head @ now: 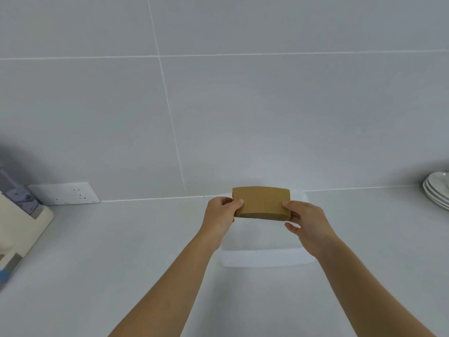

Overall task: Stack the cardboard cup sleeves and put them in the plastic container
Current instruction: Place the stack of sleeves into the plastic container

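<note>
A flat stack of brown cardboard cup sleeves (261, 201) is held in the air between both hands. My left hand (220, 214) pinches its left end and my right hand (305, 221) pinches its right end. The stack hangs over a clear plastic container (267, 257) that stands on the pale counter just below and behind my hands. The container's far part is hidden by the sleeves and my hands, and its inside looks bare where it shows.
A cream knife block or appliance (21, 229) stands at the left edge, with a wall socket (65, 193) behind it. A pile of white plates (437, 190) sits at the far right. A grey tiled wall rises behind the counter.
</note>
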`<state>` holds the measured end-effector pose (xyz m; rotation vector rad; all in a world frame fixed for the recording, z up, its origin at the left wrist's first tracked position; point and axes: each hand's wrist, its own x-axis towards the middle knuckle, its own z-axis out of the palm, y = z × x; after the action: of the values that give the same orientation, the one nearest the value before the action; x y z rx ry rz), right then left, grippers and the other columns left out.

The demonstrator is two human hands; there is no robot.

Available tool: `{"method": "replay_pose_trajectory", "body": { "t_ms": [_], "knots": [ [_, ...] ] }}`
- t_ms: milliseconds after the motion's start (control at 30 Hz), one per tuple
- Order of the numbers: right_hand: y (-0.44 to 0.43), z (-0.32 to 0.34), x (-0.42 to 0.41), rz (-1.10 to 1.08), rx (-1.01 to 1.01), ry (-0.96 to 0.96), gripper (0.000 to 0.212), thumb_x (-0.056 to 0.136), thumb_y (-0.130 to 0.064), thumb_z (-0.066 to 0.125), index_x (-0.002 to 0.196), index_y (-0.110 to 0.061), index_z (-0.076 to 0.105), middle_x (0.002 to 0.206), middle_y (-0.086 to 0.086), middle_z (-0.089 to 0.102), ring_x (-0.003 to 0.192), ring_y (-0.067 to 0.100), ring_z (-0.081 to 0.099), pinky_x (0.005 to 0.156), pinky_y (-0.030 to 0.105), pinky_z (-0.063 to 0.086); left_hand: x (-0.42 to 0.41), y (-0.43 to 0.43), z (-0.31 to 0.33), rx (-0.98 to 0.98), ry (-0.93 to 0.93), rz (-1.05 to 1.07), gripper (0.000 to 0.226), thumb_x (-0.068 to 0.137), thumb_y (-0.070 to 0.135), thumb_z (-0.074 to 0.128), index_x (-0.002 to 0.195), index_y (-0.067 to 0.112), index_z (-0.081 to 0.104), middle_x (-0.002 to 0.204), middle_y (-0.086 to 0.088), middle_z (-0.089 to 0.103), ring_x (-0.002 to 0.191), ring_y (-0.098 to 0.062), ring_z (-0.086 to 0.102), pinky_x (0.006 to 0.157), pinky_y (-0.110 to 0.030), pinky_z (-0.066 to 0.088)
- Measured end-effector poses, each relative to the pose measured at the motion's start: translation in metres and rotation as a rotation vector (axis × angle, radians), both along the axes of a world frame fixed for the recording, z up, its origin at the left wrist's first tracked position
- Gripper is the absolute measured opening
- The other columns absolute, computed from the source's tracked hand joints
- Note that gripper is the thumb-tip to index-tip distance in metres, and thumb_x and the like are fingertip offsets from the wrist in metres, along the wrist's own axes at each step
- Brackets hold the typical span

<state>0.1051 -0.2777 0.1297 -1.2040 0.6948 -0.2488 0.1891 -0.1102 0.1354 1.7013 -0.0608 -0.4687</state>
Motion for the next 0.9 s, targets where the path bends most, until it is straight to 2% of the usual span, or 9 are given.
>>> {"method": "replay_pose_trajectory", "body": {
  "t_ms": [67, 133, 267, 367, 500, 600, 733, 833, 900],
  "knots": [
    [-0.015, -0.007, 0.005, 0.022, -0.015, 0.066, 0.03, 0.083, -0.012, 0.064, 0.11, 0.0, 0.059, 0.101, 0.011, 0.06, 0.087, 0.022, 0.057, 0.074, 0.031, 0.047, 0.004, -0.015, -0.009, 0.068, 0.03, -0.007, 0.02, 0.086, 0.025, 0.058, 0.085, 0.005, 0.059, 0.085, -0.009, 0.056, 0.077, -0.023, 0.053, 0.083, -0.037, 0.05],
    [-0.024, -0.014, 0.011, 0.046, -0.035, 0.128, 0.029, 0.083, -0.013, 0.065, 0.108, 0.001, 0.06, 0.101, 0.013, 0.061, 0.088, 0.024, 0.057, 0.077, 0.033, 0.046, 0.009, -0.023, -0.018, 0.095, 0.09, 0.018, 0.019, 0.088, 0.024, 0.057, 0.087, 0.005, 0.056, 0.089, -0.01, 0.056, 0.08, -0.024, 0.055, 0.085, -0.037, 0.051],
    [-0.039, -0.031, 0.026, 0.104, -0.048, 0.231, 0.009, 0.085, -0.01, 0.062, 0.089, -0.002, 0.06, 0.098, 0.016, 0.059, 0.081, 0.023, 0.056, 0.068, 0.026, 0.048, 0.015, -0.039, -0.035, 0.132, 0.188, 0.041, 0.028, 0.09, 0.024, 0.055, 0.111, 0.006, 0.051, 0.111, -0.011, 0.056, 0.103, -0.026, 0.058, 0.084, -0.036, 0.053],
    [-0.045, -0.044, 0.038, 0.118, -0.055, 0.309, 0.016, 0.087, -0.007, 0.059, 0.101, 0.002, 0.06, 0.102, 0.017, 0.061, 0.083, 0.023, 0.058, 0.062, 0.025, 0.048, 0.019, -0.047, -0.045, 0.212, 0.195, 0.035, 0.036, 0.091, 0.026, 0.052, 0.122, 0.01, 0.042, 0.118, -0.01, 0.051, 0.109, -0.027, 0.055, 0.086, -0.038, 0.053],
    [-0.047, -0.057, 0.052, 0.152, -0.1, 0.361, 0.015, 0.089, -0.005, 0.055, 0.102, 0.0, 0.057, 0.105, 0.015, 0.059, 0.095, 0.026, 0.057, 0.069, 0.026, 0.049, 0.026, -0.052, -0.057, 0.261, 0.203, 0.046, 0.038, 0.092, 0.025, 0.049, 0.126, 0.011, 0.04, 0.119, -0.008, 0.049, 0.11, -0.026, 0.052, 0.086, -0.038, 0.052],
    [-0.049, -0.063, 0.06, 0.164, -0.144, 0.39, 0.012, 0.089, -0.006, 0.054, 0.101, -0.001, 0.055, 0.104, 0.015, 0.056, 0.094, 0.026, 0.054, 0.075, 0.03, 0.049, 0.03, -0.056, -0.063, 0.275, 0.19, 0.044, 0.029, 0.092, 0.024, 0.049, 0.118, 0.011, 0.047, 0.111, -0.008, 0.052, 0.107, -0.027, 0.053, 0.087, -0.04, 0.052],
    [-0.049, -0.068, 0.065, 0.157, -0.186, 0.413, 0.006, 0.091, -0.006, 0.05, 0.094, -0.002, 0.051, 0.097, 0.014, 0.051, 0.09, 0.025, 0.05, 0.089, 0.038, 0.05, 0.033, -0.06, -0.07, 0.289, 0.152, 0.038, 0.006, 0.092, 0.021, 0.049, 0.094, 0.015, 0.05, 0.095, -0.005, 0.053, 0.1, -0.028, 0.056, 0.085, -0.041, 0.053],
    [-0.048, -0.071, 0.067, 0.182, -0.227, 0.416, 0.013, 0.091, -0.005, 0.048, 0.096, 0.002, 0.057, 0.093, 0.013, 0.045, 0.083, 0.024, 0.044, 0.084, 0.038, 0.051, 0.034, -0.061, -0.076, 0.315, 0.101, 0.056, 0.008, 0.09, 0.021, 0.051, 0.083, 0.017, 0.053, 0.085, -0.003, 0.055, 0.085, -0.026, 0.057, 0.087, -0.046, 0.052],
    [-0.046, -0.073, 0.068, 0.187, -0.249, 0.43, 0.018, 0.09, -0.007, 0.048, 0.099, 0.004, 0.059, 0.09, 0.011, 0.042, 0.082, 0.024, 0.041, 0.097, 0.05, 0.047, 0.035, -0.062, -0.077, 0.344, 0.074, 0.072, 0.011, 0.088, 0.023, 0.052, 0.088, 0.014, 0.058, 0.084, -0.003, 0.058, 0.086, -0.027, 0.059, 0.088, -0.046, 0.052]
  ]
}}
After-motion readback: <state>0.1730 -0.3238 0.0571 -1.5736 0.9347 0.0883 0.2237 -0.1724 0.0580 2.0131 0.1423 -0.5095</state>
